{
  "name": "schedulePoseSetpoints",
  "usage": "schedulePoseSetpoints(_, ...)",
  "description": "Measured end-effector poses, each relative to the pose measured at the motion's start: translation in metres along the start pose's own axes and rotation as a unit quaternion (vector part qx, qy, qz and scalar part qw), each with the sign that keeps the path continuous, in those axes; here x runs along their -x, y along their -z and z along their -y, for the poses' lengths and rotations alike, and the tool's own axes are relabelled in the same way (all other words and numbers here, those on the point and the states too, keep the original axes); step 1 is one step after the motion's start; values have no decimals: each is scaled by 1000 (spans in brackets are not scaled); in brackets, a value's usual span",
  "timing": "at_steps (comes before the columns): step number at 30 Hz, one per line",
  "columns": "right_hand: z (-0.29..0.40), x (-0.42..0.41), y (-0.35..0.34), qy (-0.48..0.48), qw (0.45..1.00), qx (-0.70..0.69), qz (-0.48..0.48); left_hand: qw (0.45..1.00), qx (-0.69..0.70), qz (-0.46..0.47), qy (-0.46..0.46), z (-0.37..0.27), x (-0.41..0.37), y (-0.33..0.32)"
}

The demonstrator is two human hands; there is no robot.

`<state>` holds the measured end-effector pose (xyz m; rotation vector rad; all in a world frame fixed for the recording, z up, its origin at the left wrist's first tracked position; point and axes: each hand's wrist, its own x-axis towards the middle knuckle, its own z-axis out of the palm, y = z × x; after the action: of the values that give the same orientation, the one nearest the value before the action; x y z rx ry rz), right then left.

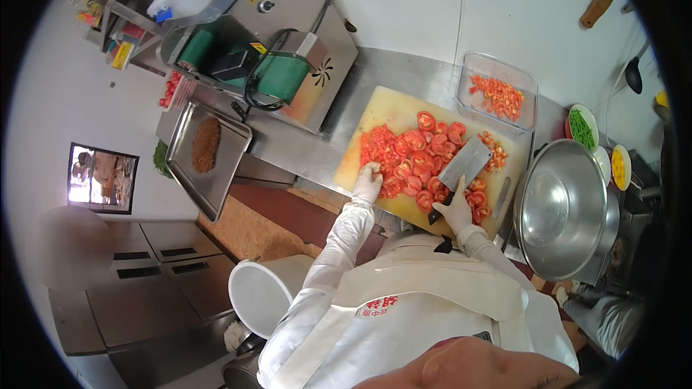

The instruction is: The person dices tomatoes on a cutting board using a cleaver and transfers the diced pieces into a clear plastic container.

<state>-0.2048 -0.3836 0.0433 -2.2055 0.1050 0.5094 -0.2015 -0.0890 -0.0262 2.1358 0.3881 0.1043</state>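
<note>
My left hand, in a pale glove, has its fingers curled at the near left edge of a pile of diced tomato. Whether it pinches any pieces is hidden. In my right hand, also gloved, is a cleaver with a black handle. One finger reaches up onto its broad blade, which lies tilted over the tomatoes. Halved tomatoes cover the middle of a yellowish cutting board. More small tomato pieces lie beyond the blade, towards the right.
A clear container with diced tomato stands behind the board. Large steel bowl at right, near bowls of chopped greens and yellow food. A machine with green rollers and a steel tray are left. Another person's legs show lower right.
</note>
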Motion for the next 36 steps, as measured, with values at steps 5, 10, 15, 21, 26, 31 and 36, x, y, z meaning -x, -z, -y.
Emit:
schedulePoseSetpoints(5,9,-5,-4,-35,998,56,18,968,-167,77,-174,-83,-31,-14)
schedulePoseSetpoints(10,12,-12,-20,-98,993,33,-48,859,-344,293,-241,-120,-73,-49)
schedulePoseSetpoints(15,22,-18,-24,-150,977,8,-152,741,-444,386,-323,-139,-89,-55)
schedulePoseSetpoints(21,-5,-32,-3,-185,876,-419,-150,796,-276,457,-287,-116,-114,-48)
schedulePoseSetpoints(26,70,14,-1,-119,839,-485,-214,903,134,403,-68,-66,-154,-8)
schedulePoseSetpoints(31,124,40,-40,-92,834,-472,-271,926,240,283,65,19,-222,40)
schedulePoseSetpoints(36,120,43,-86,-118,815,-467,-323,940,223,254,40,10,-251,12)
